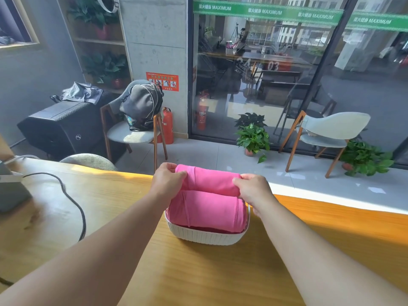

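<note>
Both hands are on one pink roll (212, 182) of soft knit cloth, one at each end. The left hand (167, 180) pinches its end with the thumb on top and the fingers curled round behind. The right hand (254, 188) does the same at the other end, so each grip is pressed onto fabric, not spread. The roll hangs level between the two grips, over the far side of a white basket (205, 237) standing on the wooden counter (198, 272). Whether it already rests on anything beneath, I cannot tell.

Just nearer the person than the grips lies a second pink roll (209, 208), plump and cylindrical, with a stitched seam running round it. Under it peeps a dark red layer (205, 229). The basket is oval, and its plastic wall is moulded in a ribbed, woven-looking pattern.

To do this well, I would lower both ends together, keeping the roll parallel to its neighbour and tucked into the gap behind it. The cloth looks limp and stretchy, so letting one end go early could let it unwind. Better to press it snug against the other roll, then slide the fingers out sideways. The basket looks light and might skid on the smooth, grained counter if pushed hard. A black cable (72, 202) curls well off to the left of the left grip.
</note>
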Action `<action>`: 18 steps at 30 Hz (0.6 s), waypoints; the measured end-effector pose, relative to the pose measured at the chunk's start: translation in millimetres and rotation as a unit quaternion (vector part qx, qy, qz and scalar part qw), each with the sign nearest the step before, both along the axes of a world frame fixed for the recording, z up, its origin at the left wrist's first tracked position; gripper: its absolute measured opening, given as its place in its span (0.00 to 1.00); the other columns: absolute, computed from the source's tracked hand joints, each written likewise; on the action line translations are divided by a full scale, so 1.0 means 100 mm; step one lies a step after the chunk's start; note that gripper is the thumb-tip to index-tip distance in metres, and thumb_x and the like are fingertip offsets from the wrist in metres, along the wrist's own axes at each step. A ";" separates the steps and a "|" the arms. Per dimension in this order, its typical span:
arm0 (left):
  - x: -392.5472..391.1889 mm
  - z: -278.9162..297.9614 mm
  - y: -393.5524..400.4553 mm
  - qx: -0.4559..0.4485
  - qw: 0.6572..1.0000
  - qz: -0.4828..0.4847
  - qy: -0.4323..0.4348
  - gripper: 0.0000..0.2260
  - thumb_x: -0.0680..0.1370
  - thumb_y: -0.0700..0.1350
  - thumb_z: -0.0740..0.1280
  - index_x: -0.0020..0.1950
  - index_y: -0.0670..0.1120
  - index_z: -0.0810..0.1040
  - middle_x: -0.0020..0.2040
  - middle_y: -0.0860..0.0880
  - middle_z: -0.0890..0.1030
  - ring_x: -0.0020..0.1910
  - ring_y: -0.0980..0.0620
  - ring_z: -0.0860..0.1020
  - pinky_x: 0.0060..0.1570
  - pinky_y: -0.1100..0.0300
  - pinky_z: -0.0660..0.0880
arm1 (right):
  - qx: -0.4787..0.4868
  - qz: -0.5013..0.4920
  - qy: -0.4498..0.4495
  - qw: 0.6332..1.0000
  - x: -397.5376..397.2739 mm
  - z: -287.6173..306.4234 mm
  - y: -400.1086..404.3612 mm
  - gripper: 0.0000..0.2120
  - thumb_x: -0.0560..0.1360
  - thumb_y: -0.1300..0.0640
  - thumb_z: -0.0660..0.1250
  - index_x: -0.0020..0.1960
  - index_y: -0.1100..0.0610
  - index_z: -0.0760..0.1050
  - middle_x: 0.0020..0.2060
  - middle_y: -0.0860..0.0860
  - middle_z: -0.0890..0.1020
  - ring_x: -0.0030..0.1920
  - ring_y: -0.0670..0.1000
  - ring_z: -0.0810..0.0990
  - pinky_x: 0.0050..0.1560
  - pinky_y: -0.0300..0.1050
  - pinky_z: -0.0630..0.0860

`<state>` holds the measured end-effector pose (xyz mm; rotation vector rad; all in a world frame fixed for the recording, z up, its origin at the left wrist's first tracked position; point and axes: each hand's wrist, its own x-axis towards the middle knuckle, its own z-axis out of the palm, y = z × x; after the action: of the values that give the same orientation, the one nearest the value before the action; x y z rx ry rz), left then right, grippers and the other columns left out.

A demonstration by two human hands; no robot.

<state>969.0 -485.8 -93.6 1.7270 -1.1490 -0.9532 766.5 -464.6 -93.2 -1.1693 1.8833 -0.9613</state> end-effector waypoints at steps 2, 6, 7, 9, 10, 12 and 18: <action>0.01 0.00 0.02 -0.002 1.000 -0.007 -0.001 0.19 0.75 0.45 0.68 0.66 0.45 0.75 0.58 0.48 0.78 0.55 0.48 0.77 0.57 0.52 0.76 | -0.003 -0.005 -0.005 1.000 -0.01 -0.05 0.03 0.15 0.73 0.54 0.68 0.52 0.66 0.77 0.50 0.63 0.83 0.50 0.62 0.83 0.54 0.62 0.79; 0.02 0.02 0.05 -0.007 1.000 -0.009 0.000 0.19 0.76 0.45 0.68 0.66 0.46 0.77 0.58 0.48 0.80 0.55 0.49 0.78 0.56 0.53 0.77 | -0.008 -0.015 -0.013 1.000 -0.04 -0.06 0.02 0.08 0.74 0.53 0.68 0.43 0.58 0.80 0.46 0.57 0.85 0.46 0.59 0.84 0.53 0.59 0.81; 0.02 0.02 0.06 -0.004 1.000 -0.013 -0.012 0.19 0.76 0.45 0.68 0.66 0.46 0.77 0.59 0.48 0.80 0.55 0.49 0.78 0.56 0.53 0.77 | -0.006 -0.012 -0.012 1.000 -0.04 -0.07 0.03 0.08 0.74 0.53 0.68 0.48 0.56 0.82 0.47 0.55 0.85 0.48 0.58 0.84 0.55 0.58 0.80; 0.02 0.00 0.09 0.004 0.999 -0.026 -0.044 0.19 0.77 0.45 0.67 0.67 0.45 0.75 0.59 0.48 0.79 0.55 0.49 0.77 0.57 0.52 0.76 | 0.011 0.007 0.005 1.000 -0.04 -0.08 0.07 0.07 0.75 0.53 0.68 0.47 0.56 0.82 0.49 0.55 0.85 0.51 0.57 0.83 0.57 0.57 0.79; 0.02 0.00 0.09 0.006 0.998 -0.033 -0.054 0.19 0.77 0.45 0.66 0.68 0.45 0.75 0.59 0.47 0.79 0.55 0.49 0.77 0.58 0.52 0.76 | 0.017 0.019 0.021 0.999 -0.04 -0.08 0.09 0.07 0.76 0.53 0.68 0.47 0.56 0.81 0.50 0.56 0.85 0.52 0.57 0.83 0.59 0.57 0.78; 0.02 0.01 0.09 0.007 0.997 -0.039 -0.071 0.20 0.77 0.46 0.66 0.68 0.45 0.74 0.61 0.47 0.79 0.56 0.48 0.77 0.58 0.51 0.76 | 0.022 0.036 0.066 0.997 -0.05 -0.03 0.12 0.17 0.77 0.50 0.66 0.60 0.58 0.80 0.59 0.56 0.82 0.59 0.56 0.80 0.63 0.54 0.76; 0.06 0.05 0.16 0.036 0.988 -0.025 -0.145 0.23 0.77 0.49 0.65 0.71 0.45 0.71 0.65 0.45 0.76 0.61 0.45 0.76 0.59 0.51 0.75 | 0.029 0.036 0.139 0.989 -0.03 0.07 0.26 0.22 0.79 0.45 0.61 0.57 0.62 0.80 0.53 0.58 0.82 0.55 0.59 0.79 0.56 0.54 0.76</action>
<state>974.7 -469.5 -88.6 1.9493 -1.3641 -0.7977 763.6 -438.7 -86.1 -1.3826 2.0548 -0.7287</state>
